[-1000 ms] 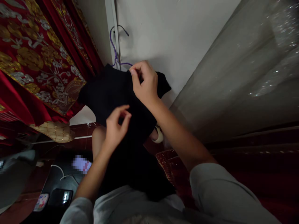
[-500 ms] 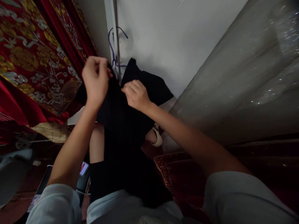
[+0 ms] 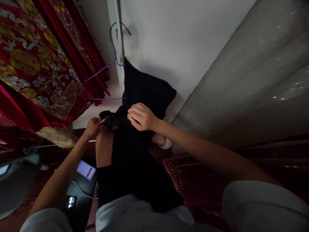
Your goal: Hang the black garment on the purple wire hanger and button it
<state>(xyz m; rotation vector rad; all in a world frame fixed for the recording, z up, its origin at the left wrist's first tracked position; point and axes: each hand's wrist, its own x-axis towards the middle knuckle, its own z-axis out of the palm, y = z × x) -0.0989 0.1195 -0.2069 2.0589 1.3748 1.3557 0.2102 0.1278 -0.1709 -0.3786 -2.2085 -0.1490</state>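
white wall stood behind the work, with a red embroidered cloth at its left and grey plastic sheeting at its right. half a second earlier both hands were higher; by this moment the left hand had dropped outward, and one arm of the purple hanger lay bare. its fingertips were pinched shut on a bunched end of the black garment; which part that was, the dark folds made hard to say. the right hand was curled closed on the garment's edge, lower than before. the garment's other half stayed spread over the hanger's far side. on a black bench lay a lit phone, its red patch visible, its writing too small to read. a pale cable ran just beside it.
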